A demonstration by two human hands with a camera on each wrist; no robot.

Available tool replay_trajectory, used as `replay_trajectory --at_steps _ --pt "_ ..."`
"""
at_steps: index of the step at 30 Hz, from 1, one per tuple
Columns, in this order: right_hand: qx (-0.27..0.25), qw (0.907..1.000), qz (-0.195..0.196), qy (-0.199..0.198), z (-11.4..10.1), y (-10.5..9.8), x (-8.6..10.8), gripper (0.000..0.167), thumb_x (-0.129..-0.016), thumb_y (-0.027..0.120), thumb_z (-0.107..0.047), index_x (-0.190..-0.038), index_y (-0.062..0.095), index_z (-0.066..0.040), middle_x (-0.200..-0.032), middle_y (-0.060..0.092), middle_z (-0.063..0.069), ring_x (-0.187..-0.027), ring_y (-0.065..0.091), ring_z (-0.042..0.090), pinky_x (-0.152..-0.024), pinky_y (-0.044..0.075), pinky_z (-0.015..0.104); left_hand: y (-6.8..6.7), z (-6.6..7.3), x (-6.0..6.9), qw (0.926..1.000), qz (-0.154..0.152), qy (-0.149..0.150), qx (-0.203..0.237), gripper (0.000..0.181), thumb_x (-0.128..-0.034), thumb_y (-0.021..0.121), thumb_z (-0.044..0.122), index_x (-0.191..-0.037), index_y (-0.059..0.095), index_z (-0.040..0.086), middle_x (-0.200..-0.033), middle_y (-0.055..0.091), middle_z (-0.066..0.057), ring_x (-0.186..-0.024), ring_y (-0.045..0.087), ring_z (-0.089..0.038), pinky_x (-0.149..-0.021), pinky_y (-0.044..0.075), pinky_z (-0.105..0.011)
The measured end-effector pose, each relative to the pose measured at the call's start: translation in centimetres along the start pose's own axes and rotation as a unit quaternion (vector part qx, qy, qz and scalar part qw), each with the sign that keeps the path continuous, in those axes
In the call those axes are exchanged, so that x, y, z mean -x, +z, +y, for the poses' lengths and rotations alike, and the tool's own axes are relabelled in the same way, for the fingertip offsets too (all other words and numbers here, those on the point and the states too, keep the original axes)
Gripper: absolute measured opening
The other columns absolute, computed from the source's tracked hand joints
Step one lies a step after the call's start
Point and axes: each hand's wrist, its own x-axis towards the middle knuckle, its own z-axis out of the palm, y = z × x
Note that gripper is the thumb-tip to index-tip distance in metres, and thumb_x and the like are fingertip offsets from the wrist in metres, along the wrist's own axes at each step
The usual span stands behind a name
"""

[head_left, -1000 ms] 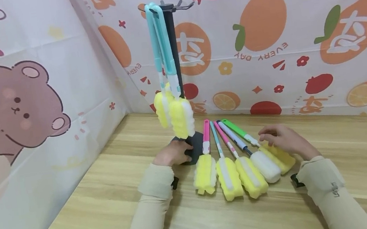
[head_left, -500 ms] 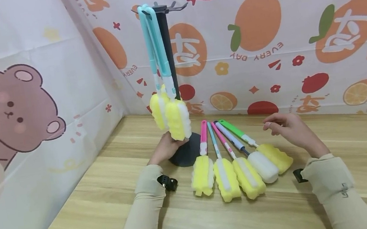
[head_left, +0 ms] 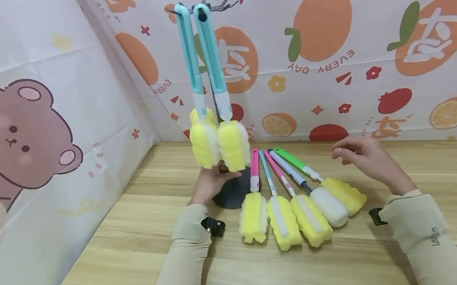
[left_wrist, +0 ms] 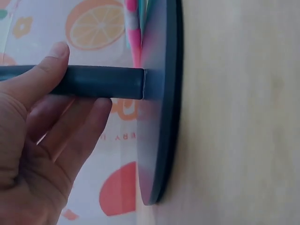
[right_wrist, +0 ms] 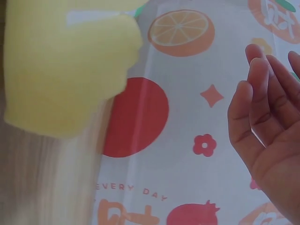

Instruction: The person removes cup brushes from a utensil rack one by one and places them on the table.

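My left hand (head_left: 210, 183) holds the black pole (left_wrist: 103, 82) of an upright stand low down, thumb on one side and fingers on the other, just above its round black base (head_left: 229, 198). From hooks at the stand's top hang two teal-handled bottle brushes (head_left: 212, 60) with yellow-and-white sponge heads (head_left: 234, 144). More yellow sponge shows behind them, partly hidden. To the right of the loose brushes, my right hand (head_left: 367, 158) hovers over the table with relaxed fingers, holding nothing. The nearest brush to it has a green handle (head_left: 293, 160) and a yellow sponge head (head_left: 344, 194).
Several bottle brushes lie fanned out on the wooden table (head_left: 273, 281) beside the base: pink-handled (head_left: 254, 163), blue-handled (head_left: 267, 171), and one lavender-handled with a white sponge head (head_left: 329, 206). Printed cloths hang at the back (head_left: 334, 90) and left (head_left: 110, 100).
My left hand has gone from the base to the pole. The stand's top has turned, so the hanging brushes now hang side by side. My right hand has drawn away rightward from the green-handled brush.
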Motion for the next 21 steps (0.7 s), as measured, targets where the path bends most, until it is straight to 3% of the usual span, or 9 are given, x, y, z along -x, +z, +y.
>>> replay_trajectory --at_steps 2,4,7,9,13,17,21 --pt "0.004 0.9999 0.007 -0.007 -0.2 -0.1 0.0 0.017 -0.103 0.057 -0.002 -0.111 0.069 0.006 -0.098 0.071 0.017 -0.076 0.065 0.016 -0.068 0.053 0.021 0.3 0.4 0.1 0.9993 0.010 -0.011 0.033 0.041 -0.0821 0.086 0.008 -0.113 0.059 0.002 -0.097 0.063 -0.012 -0.091 0.060 -0.027 -0.086 0.048 -0.039" --pt "0.006 0.9998 0.014 -0.016 -0.4 -0.2 0.1 0.016 -0.103 0.058 -0.002 -0.111 0.069 0.006 -0.098 0.072 0.017 -0.075 0.065 0.016 -0.068 0.052 0.020 0.5 0.7 0.2 0.9990 0.019 0.005 0.040 0.050 -0.0786 0.088 0.007 -0.118 0.058 0.002 -0.110 0.064 -0.012 -0.103 0.060 -0.027 -0.097 0.046 -0.041" --pt "0.002 0.9994 0.021 -0.028 -0.7 -0.4 0.2 0.016 -0.102 0.058 0.000 -0.111 0.069 0.008 -0.097 0.072 0.018 -0.075 0.065 0.012 -0.069 0.053 0.019 0.8 1.0 0.1 0.9980 0.019 0.061 -0.004 0.062 -0.0753 0.091 0.008 -0.126 0.055 0.003 -0.123 0.061 -0.012 -0.118 0.055 -0.029 -0.108 0.039 -0.045" --pt "0.004 0.9992 0.024 -0.033 -0.7 -0.4 0.2 0.016 -0.101 0.059 0.001 -0.111 0.069 0.008 -0.097 0.072 0.019 -0.074 0.065 0.008 -0.069 0.053 0.020 0.8 1.1 0.0 0.9958 0.009 0.078 -0.046 0.063 -0.0756 0.091 0.011 -0.126 0.054 0.002 -0.123 0.059 -0.014 -0.120 0.054 -0.031 -0.109 0.039 -0.047" --pt "0.008 0.9990 0.023 -0.038 -0.6 -0.5 0.2 0.015 -0.101 0.058 0.002 -0.110 0.069 0.008 -0.096 0.072 0.018 -0.074 0.065 0.006 -0.069 0.054 0.021 0.6 1.6 0.0 0.9961 -0.033 0.056 -0.060 0.060 -0.0811 0.087 0.009 -0.129 0.051 0.000 -0.125 0.055 -0.017 -0.122 0.052 -0.034 -0.109 0.039 -0.050" --pt "0.007 0.9991 0.023 -0.034 -0.4 -0.6 0.2 0.016 -0.101 0.058 0.002 -0.111 0.069 0.008 -0.096 0.072 0.018 -0.074 0.065 0.008 -0.069 0.053 0.019 0.3 1.8 -0.1 0.9966 -0.070 0.042 -0.010 0.054 -0.0872 0.079 0.000 -0.131 0.048 -0.002 -0.125 0.055 -0.018 -0.122 0.052 -0.036 -0.107 0.040 -0.052" --pt "0.006 0.9994 0.020 -0.027 -0.3 -0.7 0.3 0.016 -0.102 0.059 0.000 -0.112 0.069 0.008 -0.097 0.072 0.018 -0.075 0.065 0.010 -0.069 0.052 0.018 0.2 1.6 -0.2 0.9954 -0.081 0.047 0.020 0.046 -0.0880 0.076 -0.004 -0.127 0.051 -0.001 -0.119 0.058 -0.018 -0.116 0.055 -0.035 -0.104 0.042 -0.052"
